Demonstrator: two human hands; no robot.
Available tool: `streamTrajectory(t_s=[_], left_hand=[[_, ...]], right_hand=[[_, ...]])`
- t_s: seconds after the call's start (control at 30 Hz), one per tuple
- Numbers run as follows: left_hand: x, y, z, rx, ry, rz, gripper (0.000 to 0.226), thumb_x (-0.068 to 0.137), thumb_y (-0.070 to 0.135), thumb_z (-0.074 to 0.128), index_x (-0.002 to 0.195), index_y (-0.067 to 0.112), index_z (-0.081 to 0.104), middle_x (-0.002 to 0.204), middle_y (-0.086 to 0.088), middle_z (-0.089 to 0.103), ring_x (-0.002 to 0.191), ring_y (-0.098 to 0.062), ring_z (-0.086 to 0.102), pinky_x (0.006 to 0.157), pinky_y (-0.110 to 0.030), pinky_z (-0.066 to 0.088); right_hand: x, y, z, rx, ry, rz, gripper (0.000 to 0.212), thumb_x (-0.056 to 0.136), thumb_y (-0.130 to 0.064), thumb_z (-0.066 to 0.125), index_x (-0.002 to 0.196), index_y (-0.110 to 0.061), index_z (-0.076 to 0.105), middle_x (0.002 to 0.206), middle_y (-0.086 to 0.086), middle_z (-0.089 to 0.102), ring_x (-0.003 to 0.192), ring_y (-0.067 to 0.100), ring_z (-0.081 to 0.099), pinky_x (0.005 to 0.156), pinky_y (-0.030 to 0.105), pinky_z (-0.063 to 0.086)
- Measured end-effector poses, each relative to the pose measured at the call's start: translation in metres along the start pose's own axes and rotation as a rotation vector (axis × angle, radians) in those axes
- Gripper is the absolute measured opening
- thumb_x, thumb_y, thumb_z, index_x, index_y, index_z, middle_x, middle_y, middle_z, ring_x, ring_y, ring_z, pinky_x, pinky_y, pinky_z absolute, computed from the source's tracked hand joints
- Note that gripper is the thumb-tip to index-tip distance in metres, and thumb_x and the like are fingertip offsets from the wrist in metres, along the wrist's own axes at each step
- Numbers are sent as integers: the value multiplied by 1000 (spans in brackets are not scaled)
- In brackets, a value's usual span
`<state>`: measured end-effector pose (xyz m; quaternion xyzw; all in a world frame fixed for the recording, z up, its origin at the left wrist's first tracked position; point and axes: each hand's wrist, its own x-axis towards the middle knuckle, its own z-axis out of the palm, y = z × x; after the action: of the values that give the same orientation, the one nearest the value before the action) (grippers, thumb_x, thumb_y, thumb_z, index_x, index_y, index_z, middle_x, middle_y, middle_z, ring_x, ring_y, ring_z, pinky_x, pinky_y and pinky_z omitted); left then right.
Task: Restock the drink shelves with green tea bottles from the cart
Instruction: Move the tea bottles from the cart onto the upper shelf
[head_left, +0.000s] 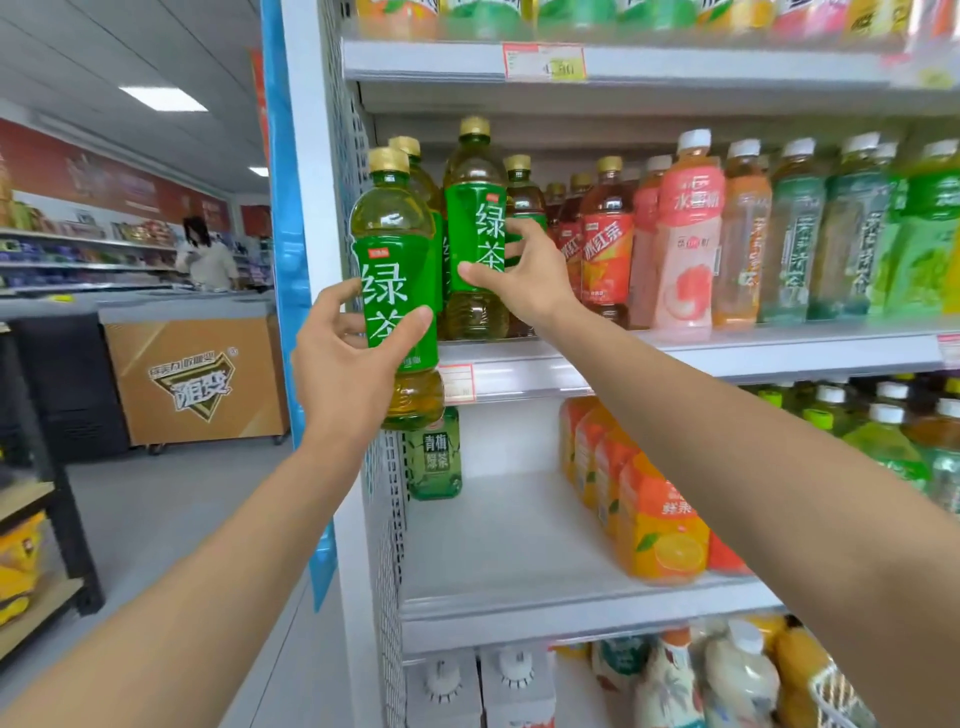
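Head view catches you mid-restock, with two bottles in hand and neither set down for good. Your left grip (343, 358) is curled round a green tea bottle (395, 291), thumb across the label. It holds the bottle in the air just in front of the left end of the middle shelf (727, 358), the base hanging below the shelf's front edge. Your right grip (524, 280) pinches a second green tea bottle (475, 218) by its label, thumb in front and fingers behind. That bottle is upright at the shelf front, though you cannot tell whether its base touches down.

Count four green tea bottles in sight: the two you hold, plus a rear left bottle (415, 171) and a rear right bottle (522, 187) standing behind them. Just beside them are at least three red tea bottles (608, 249).

By my reading the green tea row is started but thin, and both held bottles need seating. The cart is out of view, so the stock left cannot be told.
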<state>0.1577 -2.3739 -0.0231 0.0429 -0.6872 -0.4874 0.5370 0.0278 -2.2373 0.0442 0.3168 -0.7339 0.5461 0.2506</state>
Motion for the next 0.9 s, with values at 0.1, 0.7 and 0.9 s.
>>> streamTrajectory(t_s=[0.1,0.7,0.9], left_hand=[[3,0,1,-9,-2,2,67,70,53,80,126,28,54,83,9,48,75,-5,47,71,-26,41],[-1,34,59,48,-40,101,69,60,58,82,119,32,57,83,17,56,73,6,57,79,-34,53],[5,43,89,176,-196,320,88,65,62,75,141,34,41,121,4,62,108,-14,60,92,-39,52]], right_hand=[[3,5,5,-24,-3,15,80,73,-33,81,138,-12,40,123,10,56,111,23,57,97,40,49],[-31,-29,-61,272,-322,41,56,82,-46,69,124,-14,51,112,9,65,97,18,69,78,35,60],[-24,-25,-81,359,-7,-35,59,71,-13,82,120,-2,51,103,13,67,89,25,71,74,41,61]])
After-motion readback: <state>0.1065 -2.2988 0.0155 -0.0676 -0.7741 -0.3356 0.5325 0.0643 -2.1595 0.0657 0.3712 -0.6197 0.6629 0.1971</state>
